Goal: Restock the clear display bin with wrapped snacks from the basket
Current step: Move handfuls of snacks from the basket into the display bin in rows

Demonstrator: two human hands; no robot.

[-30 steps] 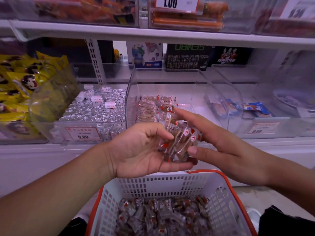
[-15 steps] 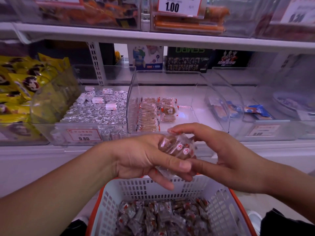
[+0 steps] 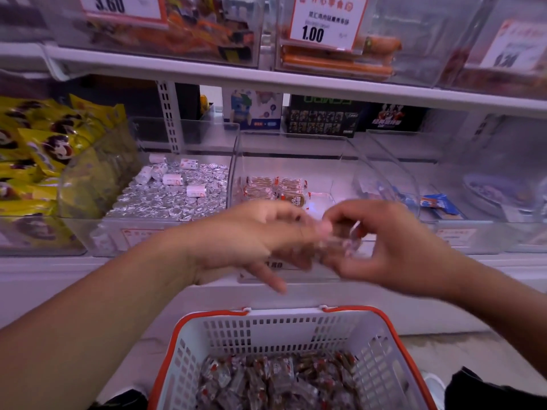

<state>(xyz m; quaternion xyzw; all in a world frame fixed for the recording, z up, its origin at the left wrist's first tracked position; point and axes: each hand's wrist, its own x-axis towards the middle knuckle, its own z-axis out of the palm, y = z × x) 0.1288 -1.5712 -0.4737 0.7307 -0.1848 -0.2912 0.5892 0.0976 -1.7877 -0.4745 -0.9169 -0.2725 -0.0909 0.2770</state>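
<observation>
Both hands meet in the middle of the view, in front of the clear display bin [image 3: 291, 149] on the lower shelf [image 3: 44, 270]. The left hand [image 3: 254, 235] and the right hand [image 3: 384, 241] hold together a small bunch of wrapped snacks [image 3: 340, 238]. The bunch lies between the two grips, pinched by the curled fingers of both hands; motion blur hides exactly which fingers touch it. The bunch is just near of the bin's front wall and not inside the bin.

Inside the bin, some wrapped snacks of the same kind [image 3: 275, 187] already lie in rows at its left side. The right part of the bin floor is bare.

Below the hands, near the viewer, stands a white basket [image 3: 266, 329] with an orange rim. Many more wrapped snacks [image 3: 275, 380] lie loose on its bottom.

To the left of the clear bin is a bin of silver foil pieces [image 3: 171, 199], and further left are yellow bags [image 3: 38, 149]. On the upper shelf a price card [image 3: 325, 22] shows 1.00.
</observation>
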